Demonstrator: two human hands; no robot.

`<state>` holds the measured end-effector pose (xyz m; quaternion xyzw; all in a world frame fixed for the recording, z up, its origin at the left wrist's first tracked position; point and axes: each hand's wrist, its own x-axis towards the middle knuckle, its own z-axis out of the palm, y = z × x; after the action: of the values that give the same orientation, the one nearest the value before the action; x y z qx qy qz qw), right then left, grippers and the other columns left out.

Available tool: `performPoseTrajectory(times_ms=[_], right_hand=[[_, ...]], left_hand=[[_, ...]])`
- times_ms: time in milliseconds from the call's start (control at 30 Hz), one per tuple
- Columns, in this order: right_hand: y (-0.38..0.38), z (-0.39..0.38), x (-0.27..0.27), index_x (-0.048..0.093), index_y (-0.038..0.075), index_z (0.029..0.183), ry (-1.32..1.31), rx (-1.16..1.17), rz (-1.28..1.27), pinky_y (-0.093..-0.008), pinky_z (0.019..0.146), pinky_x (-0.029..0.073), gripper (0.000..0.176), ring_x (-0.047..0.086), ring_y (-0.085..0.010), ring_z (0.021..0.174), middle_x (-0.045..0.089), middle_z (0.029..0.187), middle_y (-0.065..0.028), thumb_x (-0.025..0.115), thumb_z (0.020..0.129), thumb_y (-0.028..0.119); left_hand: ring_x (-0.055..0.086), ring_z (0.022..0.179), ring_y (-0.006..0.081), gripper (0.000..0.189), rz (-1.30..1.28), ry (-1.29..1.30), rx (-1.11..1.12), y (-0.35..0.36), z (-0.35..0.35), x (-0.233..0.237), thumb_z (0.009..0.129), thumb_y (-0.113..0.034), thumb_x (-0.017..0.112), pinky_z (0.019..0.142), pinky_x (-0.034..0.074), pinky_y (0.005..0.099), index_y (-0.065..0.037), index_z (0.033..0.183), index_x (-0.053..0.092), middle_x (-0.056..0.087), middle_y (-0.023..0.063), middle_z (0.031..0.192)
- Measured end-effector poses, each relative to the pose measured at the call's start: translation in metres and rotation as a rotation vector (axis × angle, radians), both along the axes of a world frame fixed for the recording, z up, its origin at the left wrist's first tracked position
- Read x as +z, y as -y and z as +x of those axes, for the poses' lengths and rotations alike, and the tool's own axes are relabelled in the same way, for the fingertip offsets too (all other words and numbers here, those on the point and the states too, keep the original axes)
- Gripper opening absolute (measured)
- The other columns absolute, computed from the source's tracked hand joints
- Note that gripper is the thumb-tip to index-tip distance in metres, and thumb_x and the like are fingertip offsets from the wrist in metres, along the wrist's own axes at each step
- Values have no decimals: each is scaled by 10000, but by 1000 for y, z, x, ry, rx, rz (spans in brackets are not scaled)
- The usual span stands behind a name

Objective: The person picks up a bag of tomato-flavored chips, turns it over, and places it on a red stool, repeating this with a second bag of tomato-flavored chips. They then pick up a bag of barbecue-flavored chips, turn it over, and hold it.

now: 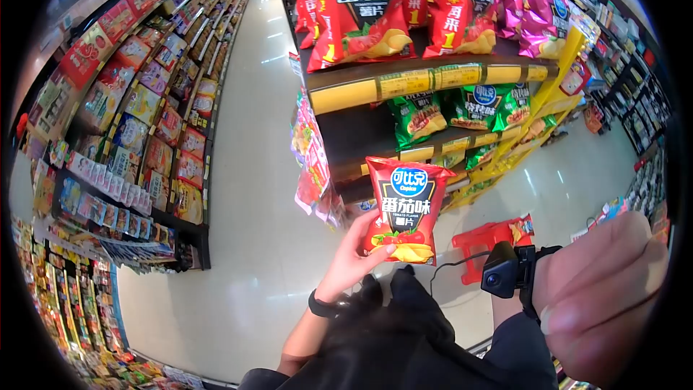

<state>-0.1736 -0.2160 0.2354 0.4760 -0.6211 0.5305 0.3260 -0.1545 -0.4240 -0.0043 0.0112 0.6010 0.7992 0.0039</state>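
Observation:
My left hand [351, 251] grips a small red bag of tomato-flavour potato chips [410, 206] by its lower left side, thumb across the front. The bag is upright, its printed front turned toward me. Close to the camera on the right, my right hand [603, 292] is raised with the fingers curled into a fist, somewhat blurred; no object shows in it. A small black camera [503, 270] is strapped at that wrist. Ahead of the held bag, a shelf carries larger red chip bags [364, 7] on top and green chip bags [476, 106] below.
A red shopping basket [469, 244] with a snack packet in it stands on the floor to the right. Long shelving [144, 115] full of packaged food lines the left side. Pale tiled floor [253, 137] runs between the shelves. Purple bags [543, 18] sit at the display's right end.

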Motion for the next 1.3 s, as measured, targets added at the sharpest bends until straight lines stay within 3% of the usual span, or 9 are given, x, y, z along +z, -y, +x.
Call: performPoseTrajectory(times_ms=[67,200,367,400,500,567,633,800,1300], right_hand=[[-1,1,-4,490,93,798,21,-59,-8,-284,523,410,137,495,-170,511,533,623,-67,504,928,134],[1,-21,-26,481,53,931,97,170,-325,-341,465,484,266,559,-253,526,574,669,-123,457,993,310],[-20,-22,-94,269,-2,1363,306,90,-495,-379,617,545,595,661,-325,727,634,912,-242,573,945,293],[-25,-25,-111,263,-5,1376,383,41,-419,-395,724,527,603,640,-324,868,604,1030,-247,579,941,268],[-47,-29,-150,191,-10,1448,469,-148,-102,-420,1003,397,705,486,-298,1222,426,1365,-234,611,917,186],[-67,-13,-169,115,-17,1481,654,-199,22,-433,1057,344,790,419,-304,1288,336,1442,-227,627,906,159],[-83,12,-171,72,-14,1491,942,-72,-98,-434,1089,328,821,399,-301,1319,323,1461,-218,632,909,138],[-129,35,-179,142,-29,1477,994,-27,-243,-404,1086,344,803,405,-280,1327,372,1430,-210,663,876,82],[-199,36,-192,223,-17,1437,922,44,-498,-390,1051,395,797,443,-250,1287,396,1406,-183,725,823,55]], left_hand=[[531,1164,151,663,-33,-32,1,-3,0,-4,866,-29,703,946,483,301,-51,1422,341,543,93,1295],[510,1194,168,655,-73,-65,5,-5,1,1,868,-15,693,965,484,315,-38,1420,340,503,100,1343],[534,1182,207,657,-122,-123,42,-22,1,13,863,20,674,884,559,359,-13,1413,317,519,121,1300],[484,1229,170,650,-65,-79,41,-30,1,24,850,-18,715,1019,432,325,-9,1395,360,501,102,1330],[493,1223,174,650,-53,-121,25,-58,-4,40,852,-13,710,1017,437,331,-13,1395,354,505,105,1330],[496,1224,176,647,-45,-142,-38,-78,-7,49,855,-9,705,1012,444,334,-21,1398,353,508,105,1330],[496,1225,176,641,-65,-158,-98,-99,-8,52,856,-11,704,1004,450,329,-27,1396,359,508,104,1333],[572,1127,165,629,-194,-198,-208,-146,-4,64,865,-50,710,892,503,296,-41,1397,376,538,103,1311],[470,1278,219,728,-107,-189,-420,-208,-5,78,904,-43,630,980,448,356,-64,1492,201,417,152,1450]])
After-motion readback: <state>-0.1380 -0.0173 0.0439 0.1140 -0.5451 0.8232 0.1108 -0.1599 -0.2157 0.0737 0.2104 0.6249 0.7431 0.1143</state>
